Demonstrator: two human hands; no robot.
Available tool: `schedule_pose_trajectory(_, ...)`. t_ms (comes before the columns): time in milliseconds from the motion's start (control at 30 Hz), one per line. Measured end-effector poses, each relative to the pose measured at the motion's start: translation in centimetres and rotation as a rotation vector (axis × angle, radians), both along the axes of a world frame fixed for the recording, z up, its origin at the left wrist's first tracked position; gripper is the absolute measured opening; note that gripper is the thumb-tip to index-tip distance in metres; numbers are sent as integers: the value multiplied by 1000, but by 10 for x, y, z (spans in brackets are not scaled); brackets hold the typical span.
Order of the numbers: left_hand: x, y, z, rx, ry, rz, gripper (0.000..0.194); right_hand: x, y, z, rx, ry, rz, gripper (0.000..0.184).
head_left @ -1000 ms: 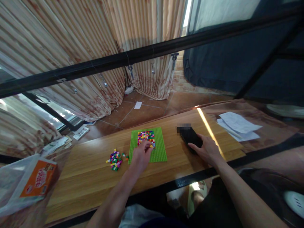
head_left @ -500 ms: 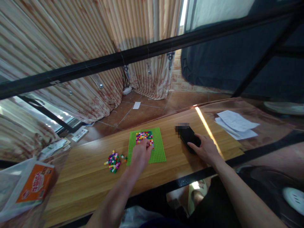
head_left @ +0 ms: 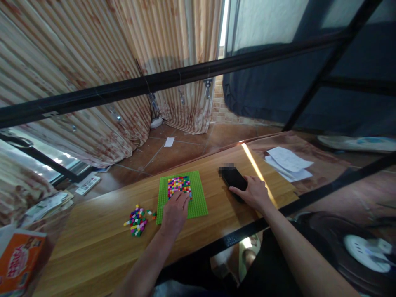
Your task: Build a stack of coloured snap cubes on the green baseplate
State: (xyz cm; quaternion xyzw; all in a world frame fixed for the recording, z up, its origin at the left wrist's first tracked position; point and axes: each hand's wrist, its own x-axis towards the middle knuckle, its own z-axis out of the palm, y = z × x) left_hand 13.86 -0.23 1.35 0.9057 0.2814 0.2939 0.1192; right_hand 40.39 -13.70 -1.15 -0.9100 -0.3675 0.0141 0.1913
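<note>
My left hand (head_left: 175,211) is over the green studded baseplate (head_left: 200,200), its fingers curled down at the near edge of a block of small multicoloured bricks (head_left: 178,184). Whatever its fingertips hold, if anything, is hidden. To the left of the baseplate, a pile of loose coloured bricks (head_left: 137,220) lies on the wooden table. My right hand (head_left: 256,194) grips the near end of a black phone (head_left: 234,178), thumb on one side and fingers on the other. The phone lies at a slant to the right of the baseplate.
The wooden table (head_left: 89,235) has a dark front edge. White papers (head_left: 289,163) lie beyond its right end. An orange printed box (head_left: 21,258) stands at the lower left. A dark metal bar (head_left: 173,75) crosses before the curtains.
The whole view has shifted, so the table things appear farther left. My left hand has drawn back slightly toward me, showing more of the brick block. My right hand stays on the phone.
</note>
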Motion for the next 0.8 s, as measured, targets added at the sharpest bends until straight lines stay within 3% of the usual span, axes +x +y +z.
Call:
schedule_pose_trajectory(200, 2, 3, -9, 79, 41, -45, 20, -6, 16, 1, 0, -9, -52, 87)
schedule_pose_trajectory(433, 3, 1, -16, 156, 63, 6, 16, -6, 25, -5, -26, 30, -134, 84)
schedule_pose_trajectory(700, 5, -1, -17, 150, 65, 29, 16, -6, 28, -1, -28, 70, -120, 80)
schedule_pose_trajectory(800, 4, -5, -15, 102, 75, 49, 19, -8, 24, -3, 6, 30, -105, 88)
